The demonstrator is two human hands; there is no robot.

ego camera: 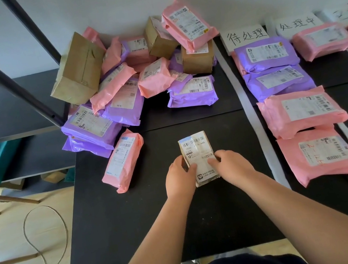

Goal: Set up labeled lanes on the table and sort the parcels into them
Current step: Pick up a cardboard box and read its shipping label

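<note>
— Black desk (123, 245) against a white wall: an unsorted pile (127, 82) at back left, a white strip (249, 104) edging the first lane, a handwritten card (244, 36) at its head.
— And the hands?
— Left hand (180, 178) and right hand (232, 165) both pinch a small pale parcel (197, 151) by its lower sides, label up, mid-desk, well apart from the lanes. Lifted or resting, I cannot tell.
— Risks?
— That lane looks nearly full, with four bags (304, 111) in a row. A parcel set at its near end could slide off the edge. Dragging it across might ruck the strip. A nudge to the pile could topple the leaning brown box (78, 69).
</note>
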